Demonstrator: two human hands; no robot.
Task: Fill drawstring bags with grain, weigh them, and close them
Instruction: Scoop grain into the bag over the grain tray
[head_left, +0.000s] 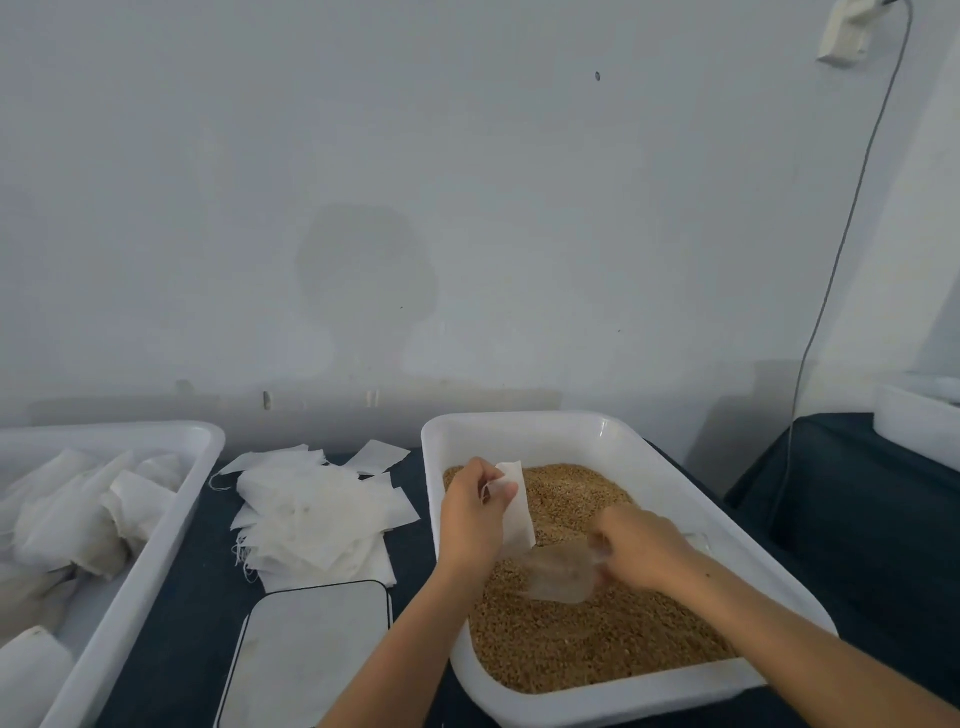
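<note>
Golden-brown grain (587, 644) fills the bottom of a white plastic tub (524, 423) standing on the right part of a dark blue surface (192, 597). Over the tub's left half, the left hand (475, 512) holds a small white drawstring bag (517, 506) upright, its thumb and fingers curled and pinching the bag near the top edge, so the flat bag hangs down toward the grain. Just right of it, the right hand (641, 551) is curled around the handle of a clear plastic scoop (558, 571); the scoop's mouth points left and lies low over the grain, just beside the bag's lower end. Whether the scoop carries any grain cannot be told, since it is transparent and blurred. Left of the tub, a loose pile of empty white bags (311, 514) lies on the surface, some with thin strings trailing at the edges. In front of that pile sits a flat white scale (311, 654) with a dark rim, near the bottom edge of the view. At the far left, a second white tub (156, 525) holds several plump, filled bags (88, 525). A grey cable (831, 270) runs down the pale wall (363, 182) at the right, and another white container (914, 421) stands on a separate dark surface at the far right.
</note>
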